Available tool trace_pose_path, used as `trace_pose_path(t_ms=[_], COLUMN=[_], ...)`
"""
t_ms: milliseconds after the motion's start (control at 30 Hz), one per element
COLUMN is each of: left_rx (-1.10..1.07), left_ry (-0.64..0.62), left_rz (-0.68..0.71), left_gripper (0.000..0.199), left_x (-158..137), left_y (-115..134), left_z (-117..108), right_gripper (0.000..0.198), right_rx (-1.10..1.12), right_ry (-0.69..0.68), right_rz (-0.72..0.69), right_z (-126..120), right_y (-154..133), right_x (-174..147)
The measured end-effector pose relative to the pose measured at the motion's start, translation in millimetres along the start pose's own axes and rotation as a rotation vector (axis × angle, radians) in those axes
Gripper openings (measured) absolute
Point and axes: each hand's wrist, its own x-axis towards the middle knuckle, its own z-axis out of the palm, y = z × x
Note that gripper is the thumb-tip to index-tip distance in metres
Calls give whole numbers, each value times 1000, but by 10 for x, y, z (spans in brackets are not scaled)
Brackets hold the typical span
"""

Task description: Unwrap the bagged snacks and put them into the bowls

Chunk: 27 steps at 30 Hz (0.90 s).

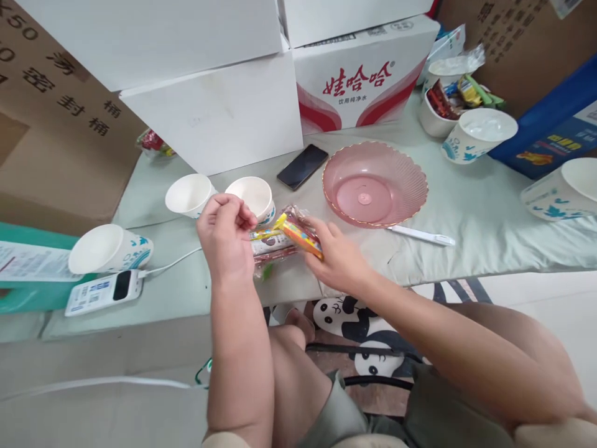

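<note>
My right hand (338, 258) grips a snack stick in a yellow-and-orange wrapper (302, 238), its yellow end pointing up and left. Beneath it on the cloth lies a clear plastic packet (275, 247) with brown, white and yellow wrapped pieces showing. My left hand (226, 227) is raised just left of the packet, fingers curled in with the thumb against them. Whatever might be between those fingers is hidden. Behind my left hand stand two white paper bowls, one to the left (190, 194) and one to the right (252, 198).
A pink scalloped bowl (405, 186), black phone (303, 166) and white-handled tool (422, 236) lie beyond my right hand. A power bank (103, 292) with cable sits at left beside another paper bowl (100, 249). White cartons (214, 115) stand behind; a tub of snacks (433, 118) is at right.
</note>
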Motion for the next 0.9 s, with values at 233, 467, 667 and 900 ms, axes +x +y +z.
trace_pose_path(t_ms=[233, 467, 667, 900], left_rx=[-23, 119, 980, 1322], left_ry=[-15, -332, -728, -727], left_rz=[-67, -36, 219, 228], left_gripper=[16, 8, 40, 27], left_x=[5, -105, -485, -536], left_y=[-83, -237, -491, -672], left_z=[-138, 82, 585, 716], right_gripper=[49, 12, 27, 42], right_rx=[-137, -62, -362, -409], right_ry=[107, 337, 533, 459], right_rz=[-143, 20, 235, 240], right_z=[190, -361, -542, -402], right_y=[110, 593, 1433, 1843], right_x=[41, -896, -1202, -1125])
